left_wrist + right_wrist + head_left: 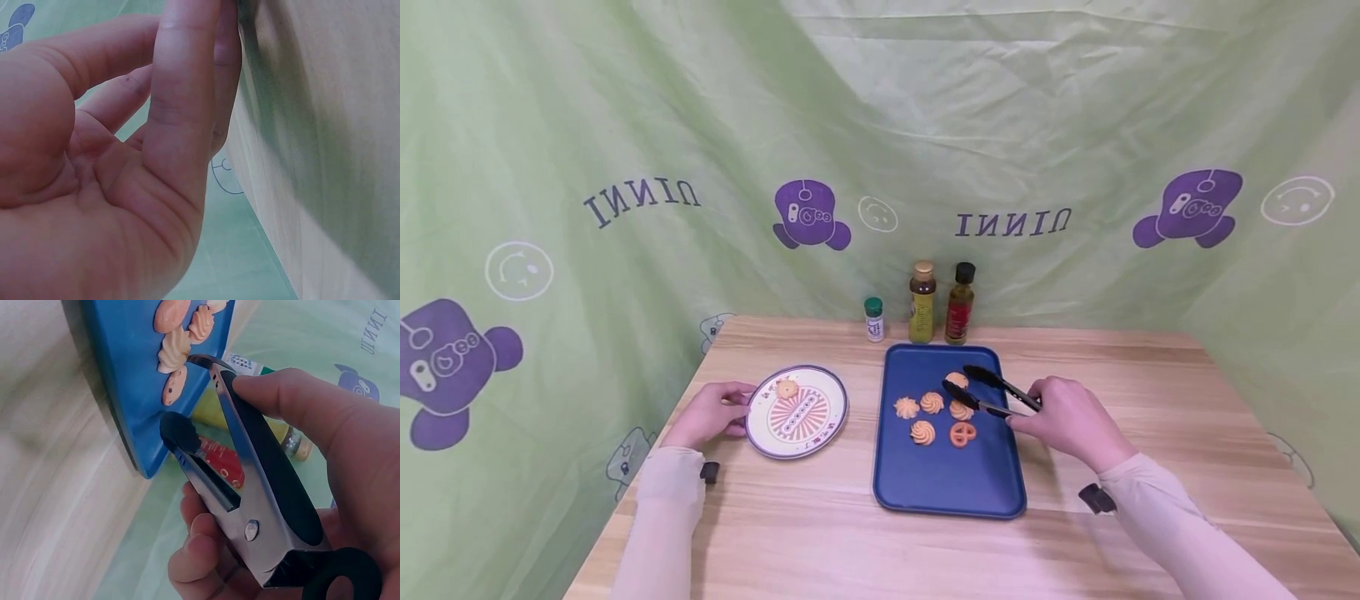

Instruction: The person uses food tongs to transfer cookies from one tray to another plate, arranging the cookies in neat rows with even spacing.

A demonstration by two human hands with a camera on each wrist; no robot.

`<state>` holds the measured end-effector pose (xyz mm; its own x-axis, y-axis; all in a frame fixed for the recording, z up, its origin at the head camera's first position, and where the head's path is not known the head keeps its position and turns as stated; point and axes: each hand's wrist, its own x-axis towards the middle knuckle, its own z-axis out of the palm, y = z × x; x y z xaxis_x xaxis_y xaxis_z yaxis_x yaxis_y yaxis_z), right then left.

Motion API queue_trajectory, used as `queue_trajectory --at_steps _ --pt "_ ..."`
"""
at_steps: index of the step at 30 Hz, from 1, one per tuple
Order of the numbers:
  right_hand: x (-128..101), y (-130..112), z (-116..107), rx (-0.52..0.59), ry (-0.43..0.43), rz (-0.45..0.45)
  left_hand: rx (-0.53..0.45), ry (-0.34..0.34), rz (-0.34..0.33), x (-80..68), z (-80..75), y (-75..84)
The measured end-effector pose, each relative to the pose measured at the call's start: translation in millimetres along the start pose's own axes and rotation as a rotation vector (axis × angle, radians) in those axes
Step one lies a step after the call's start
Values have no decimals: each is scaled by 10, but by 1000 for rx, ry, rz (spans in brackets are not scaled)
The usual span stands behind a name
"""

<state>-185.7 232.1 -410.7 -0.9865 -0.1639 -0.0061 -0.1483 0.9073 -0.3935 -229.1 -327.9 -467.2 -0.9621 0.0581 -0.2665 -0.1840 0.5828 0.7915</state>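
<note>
At the left, my left hand [715, 410] grips the rim of a round white plate [831, 429] with a red-and-blue print; in the left wrist view the plate is not visible past the fingers [181, 94]. One small flower-shaped cookie [787, 389] lies on that plate. My right hand [1075, 417] holds black-and-silver tongs [240, 462], their jaws spread apart over the blue tray [925, 487]. Between the tong tips is a round speckled cookie [957, 380]. Around it on the tray lie several swirl cookies [922, 432] and a pretzel-shaped cookie [962, 434].
Behind the tray stand a green-capped shaker [874, 320], a yellow-labelled bottle [922, 304] and a red-labelled bottle [959, 305]. A green printed curtain [925, 108] hangs beyond the wooden table [790, 525].
</note>
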Motion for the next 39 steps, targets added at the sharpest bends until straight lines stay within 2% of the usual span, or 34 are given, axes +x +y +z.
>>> queue_trajectory --at_steps 20,39 --pt "118 -154 -63 -34 -48 -10 8 -2 8 4 -4 -26" --pt "174 -214 -27 -36 -18 -4 2 4 3 1 8 -10"
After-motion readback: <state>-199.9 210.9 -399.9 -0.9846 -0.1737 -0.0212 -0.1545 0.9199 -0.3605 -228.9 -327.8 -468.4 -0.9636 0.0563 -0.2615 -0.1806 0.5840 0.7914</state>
